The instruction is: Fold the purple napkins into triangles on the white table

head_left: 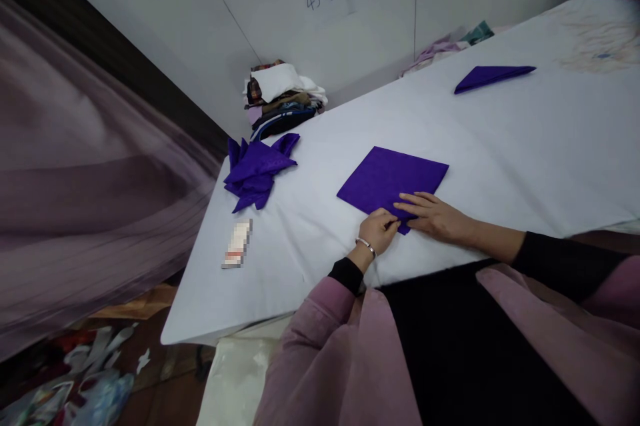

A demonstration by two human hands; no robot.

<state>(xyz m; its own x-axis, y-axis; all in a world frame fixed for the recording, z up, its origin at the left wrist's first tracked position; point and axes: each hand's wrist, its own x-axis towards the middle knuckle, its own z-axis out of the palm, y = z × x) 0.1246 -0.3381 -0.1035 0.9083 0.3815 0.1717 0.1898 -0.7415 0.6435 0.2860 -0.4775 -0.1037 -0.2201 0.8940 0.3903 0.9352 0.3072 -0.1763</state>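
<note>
The fingers of your left hand are bent tight and appear to pinch the near corner of the purple cloth — probably to control that small tip. Your right hand lies flat just beside it, fingers spread, gripping nothing, likely pressing so that the cloth won't slide. The cloth rests diamond-wise on the white table, its near corner toward you, which puts it within easy reach of both hands.

Around you, from the left: a mauve curtain hangs beside the table's end; a small pale item (blurred into blocks, so unreadable) lies near that end; beyond it spreads a loose purple heap, with a stack of clothes by the far edge. Well off to the right lies a folded purple piece. None of these obstructs you — only your own hands hide part of the near corner.
</note>
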